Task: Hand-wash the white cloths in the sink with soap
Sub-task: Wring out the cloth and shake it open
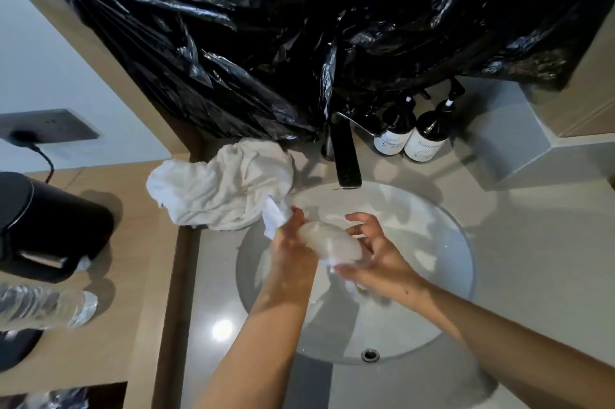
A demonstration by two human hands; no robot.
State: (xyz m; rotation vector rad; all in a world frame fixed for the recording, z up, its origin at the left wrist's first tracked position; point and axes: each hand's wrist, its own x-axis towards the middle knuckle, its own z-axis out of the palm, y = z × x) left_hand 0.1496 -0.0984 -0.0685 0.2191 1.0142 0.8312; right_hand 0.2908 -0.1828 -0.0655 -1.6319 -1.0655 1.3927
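Over the round white sink (446, 242), both my hands work a wet white cloth (327, 242) bunched into a roll. My left hand (291, 242) grips its left end, and a corner of cloth sticks out above the fingers. My right hand (372, 255) holds the right end from below, with the upper fingers spread loosely over it. A second, larger white cloth (219, 188) lies crumpled on the counter left of the basin. Two dark soap pump bottles (412, 135) stand behind the sink, right of the black faucet (344, 155).
A crinkled black plastic sheet (299, 25) hangs over the wall behind the sink. A black kettle (43, 225) and a clear plastic water bottle (43, 308) sit on the wooden shelf at left. A grey box (519, 142) stands at right. The overflow hole (370, 354) is on the basin's near side.
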